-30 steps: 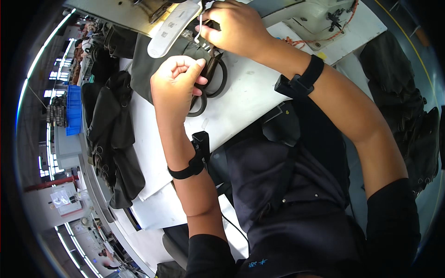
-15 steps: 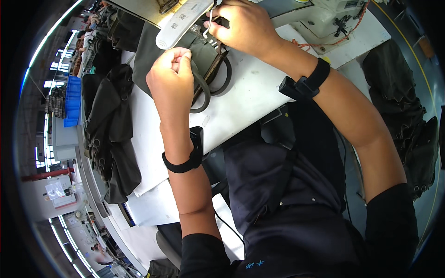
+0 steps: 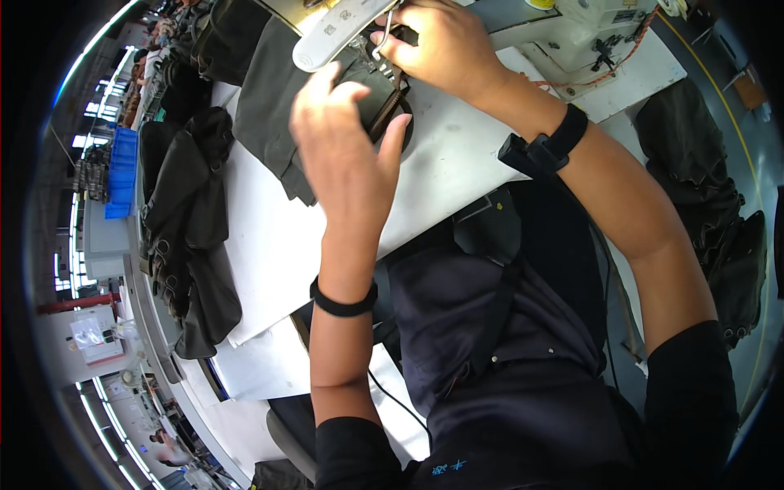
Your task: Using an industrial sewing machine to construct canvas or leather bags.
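A dark green fabric bag [image 3: 273, 102] lies on the white table under the pale head of a sewing machine [image 3: 339, 37]. My left hand [image 3: 343, 155] is over the bag's near side, blurred by motion. Its thumb stands apart from the fingers, and nothing shows in it. Beside the machine head, my right hand [image 3: 449, 45] has its thumb and fingers closed about a thin, bent metal lever [image 3: 386, 37]. The machine's metal foot parts [image 3: 384, 67] rest close to the bag's edge, near a brown zipper-like strip [image 3: 388, 114]. My left hand partly hides the bag's handles.
Dark fabric pieces [image 3: 192, 196] hang over the table's left edge. A blue bin [image 3: 121, 171] stands beyond them. More dark bags [image 3: 694, 163] are piled at the right. An orange cord [image 3: 633, 49] runs along the machine body [image 3: 572, 49].
My left hand has opened from a pinch and swung right across the bag, covering its handles. My right hand stays at the lever. The view has shifted slightly.
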`<move>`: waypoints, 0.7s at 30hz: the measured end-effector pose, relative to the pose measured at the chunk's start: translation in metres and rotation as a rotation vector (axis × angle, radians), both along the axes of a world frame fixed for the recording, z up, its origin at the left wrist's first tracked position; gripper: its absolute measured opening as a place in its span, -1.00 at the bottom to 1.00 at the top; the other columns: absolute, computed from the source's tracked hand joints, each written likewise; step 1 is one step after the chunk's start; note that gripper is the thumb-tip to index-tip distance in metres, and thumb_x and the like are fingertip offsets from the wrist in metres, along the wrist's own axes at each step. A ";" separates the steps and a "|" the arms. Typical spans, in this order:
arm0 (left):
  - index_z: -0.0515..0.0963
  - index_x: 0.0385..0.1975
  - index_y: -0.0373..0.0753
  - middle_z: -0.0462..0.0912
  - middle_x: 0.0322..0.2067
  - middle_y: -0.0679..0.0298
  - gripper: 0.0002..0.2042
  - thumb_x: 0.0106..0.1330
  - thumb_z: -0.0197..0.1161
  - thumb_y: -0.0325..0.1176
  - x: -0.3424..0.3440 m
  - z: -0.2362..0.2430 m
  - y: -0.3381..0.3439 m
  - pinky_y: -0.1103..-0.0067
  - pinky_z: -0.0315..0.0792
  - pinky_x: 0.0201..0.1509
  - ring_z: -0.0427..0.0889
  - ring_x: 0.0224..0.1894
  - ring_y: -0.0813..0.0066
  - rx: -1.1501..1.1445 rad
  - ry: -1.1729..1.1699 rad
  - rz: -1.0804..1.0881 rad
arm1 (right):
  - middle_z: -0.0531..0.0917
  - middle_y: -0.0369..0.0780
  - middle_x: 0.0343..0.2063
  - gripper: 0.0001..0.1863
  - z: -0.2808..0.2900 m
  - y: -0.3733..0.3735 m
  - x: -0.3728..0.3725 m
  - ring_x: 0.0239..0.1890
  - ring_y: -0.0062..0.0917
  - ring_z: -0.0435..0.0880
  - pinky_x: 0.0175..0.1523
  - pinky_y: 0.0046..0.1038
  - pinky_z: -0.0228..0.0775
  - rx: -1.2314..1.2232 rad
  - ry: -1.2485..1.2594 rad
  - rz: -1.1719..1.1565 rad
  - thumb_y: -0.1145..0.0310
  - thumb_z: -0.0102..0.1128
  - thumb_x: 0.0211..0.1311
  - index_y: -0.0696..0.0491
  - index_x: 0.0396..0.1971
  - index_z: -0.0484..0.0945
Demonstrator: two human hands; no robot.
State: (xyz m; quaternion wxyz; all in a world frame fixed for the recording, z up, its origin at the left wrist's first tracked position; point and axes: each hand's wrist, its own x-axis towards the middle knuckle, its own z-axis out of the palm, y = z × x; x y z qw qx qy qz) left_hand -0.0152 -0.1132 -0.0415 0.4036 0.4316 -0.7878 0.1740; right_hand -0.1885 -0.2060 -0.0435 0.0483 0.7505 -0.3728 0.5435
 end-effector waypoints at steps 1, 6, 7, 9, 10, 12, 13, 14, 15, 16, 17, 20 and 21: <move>0.46 -0.02 -0.27 0.51 0.17 -0.01 -0.53 0.03 0.45 -0.55 -0.003 -0.004 -0.005 0.20 0.29 0.39 0.44 0.24 -0.06 0.041 -0.019 -0.041 | 0.70 -0.15 -0.40 -0.82 0.000 0.000 0.000 -0.25 -0.22 0.68 -0.05 -0.22 0.52 -0.004 0.002 0.023 0.25 0.32 0.16 0.06 -0.41 0.69; 0.57 0.00 -0.27 0.69 0.06 0.17 -0.54 0.04 0.19 -0.77 0.013 -0.007 -0.017 0.23 0.49 0.30 0.67 0.04 0.12 0.056 -0.045 -0.076 | 0.72 -0.16 -0.38 -0.83 -0.001 -0.003 0.001 -0.26 -0.23 0.70 -0.07 -0.24 0.54 -0.038 -0.026 0.032 0.27 0.31 0.16 0.07 -0.40 0.68; 0.58 0.03 -0.27 0.70 0.06 0.17 -0.52 0.06 0.19 -0.77 0.018 -0.007 -0.017 0.23 0.50 0.30 0.68 0.05 0.13 0.061 -0.073 -0.086 | 0.72 -0.15 -0.38 -0.83 -0.001 -0.004 0.000 -0.25 -0.23 0.70 -0.06 -0.24 0.53 -0.024 -0.029 0.035 0.27 0.31 0.16 0.07 -0.40 0.68; 0.59 0.06 -0.26 0.70 0.07 0.17 -0.51 0.08 0.19 -0.77 0.022 -0.007 -0.015 0.23 0.50 0.30 0.69 0.06 0.15 0.070 -0.107 -0.090 | 0.72 -0.15 -0.38 -0.82 -0.002 -0.004 -0.001 -0.25 -0.22 0.70 -0.05 -0.24 0.53 -0.007 -0.038 0.042 0.27 0.31 0.17 0.08 -0.40 0.68; 0.60 0.07 -0.27 0.71 0.06 0.16 -0.51 0.10 0.20 -0.76 0.023 -0.007 -0.015 0.24 0.51 0.29 0.70 0.07 0.16 0.058 -0.114 -0.099 | 0.72 -0.14 -0.39 -0.82 -0.003 -0.005 -0.001 -0.25 -0.23 0.70 -0.06 -0.23 0.53 0.000 -0.030 0.037 0.27 0.31 0.17 0.08 -0.40 0.68; 0.61 0.07 -0.27 0.71 0.06 0.15 -0.52 0.11 0.21 -0.76 0.021 -0.009 -0.016 0.24 0.52 0.28 0.70 0.07 0.18 0.041 -0.124 -0.105 | 0.72 -0.14 -0.39 -0.81 -0.002 -0.005 -0.001 -0.25 -0.23 0.70 -0.06 -0.23 0.53 0.002 -0.023 0.036 0.26 0.31 0.17 0.09 -0.39 0.69; 0.62 0.07 -0.27 0.72 0.05 0.14 -0.53 0.12 0.22 -0.76 0.020 -0.009 -0.016 0.24 0.52 0.28 0.71 0.07 0.20 0.017 -0.123 -0.103 | 0.72 -0.14 -0.40 -0.81 -0.001 -0.005 -0.001 -0.26 -0.24 0.70 -0.06 -0.23 0.53 -0.004 -0.014 0.032 0.26 0.31 0.17 0.09 -0.38 0.69; 0.63 0.07 -0.27 0.73 0.04 0.13 -0.54 0.14 0.23 -0.75 0.018 -0.010 -0.018 0.25 0.52 0.27 0.71 0.08 0.21 -0.015 -0.120 -0.108 | 0.72 -0.14 -0.40 -0.80 0.000 -0.004 -0.001 -0.27 -0.24 0.70 -0.05 -0.24 0.53 -0.011 -0.004 0.027 0.26 0.31 0.17 0.09 -0.37 0.70; 0.65 0.05 -0.28 0.74 0.02 0.11 -0.57 0.15 0.24 -0.75 0.018 -0.010 -0.020 0.27 0.52 0.25 0.72 0.07 0.23 -0.027 -0.116 -0.118 | 0.71 -0.12 -0.36 -0.78 0.003 -0.002 0.000 -0.22 -0.25 0.69 -0.04 -0.26 0.53 0.020 0.037 -0.006 0.27 0.32 0.16 0.12 -0.35 0.70; 0.65 0.05 -0.28 0.74 0.02 0.11 -0.57 0.15 0.24 -0.75 0.017 -0.009 -0.021 0.27 0.52 0.25 0.72 0.07 0.23 -0.030 -0.118 -0.113 | 0.71 -0.12 -0.36 -0.78 0.006 0.001 -0.002 -0.22 -0.25 0.69 -0.04 -0.26 0.53 0.016 0.039 -0.007 0.27 0.32 0.16 0.12 -0.35 0.70; 0.65 0.04 -0.29 0.75 0.01 0.11 -0.57 0.14 0.24 -0.75 0.018 -0.009 -0.021 0.27 0.52 0.24 0.72 0.06 0.22 -0.026 -0.122 -0.111 | 0.70 -0.10 -0.32 -0.77 0.010 0.006 -0.006 -0.18 -0.24 0.67 -0.03 -0.26 0.52 -0.079 0.182 -0.008 0.27 0.32 0.19 0.14 -0.32 0.69; 0.65 0.03 -0.30 0.75 0.00 0.10 -0.56 0.12 0.24 -0.74 0.019 -0.008 -0.022 0.27 0.52 0.21 0.72 0.05 0.22 -0.028 -0.128 -0.115 | 0.68 -0.04 -0.19 -0.78 0.025 0.034 -0.032 -0.08 -0.20 0.65 0.00 -0.27 0.53 0.113 0.099 0.055 0.35 0.28 0.29 0.20 -0.20 0.64; 0.65 0.03 -0.30 0.75 0.00 0.10 -0.56 0.11 0.24 -0.74 0.019 -0.007 -0.022 0.27 0.52 0.20 0.72 0.04 0.22 -0.030 -0.127 -0.118 | 0.68 -0.03 -0.16 -0.79 0.036 0.047 -0.051 -0.07 -0.23 0.66 0.01 -0.28 0.52 0.162 0.114 0.047 0.38 0.28 0.31 0.21 -0.18 0.63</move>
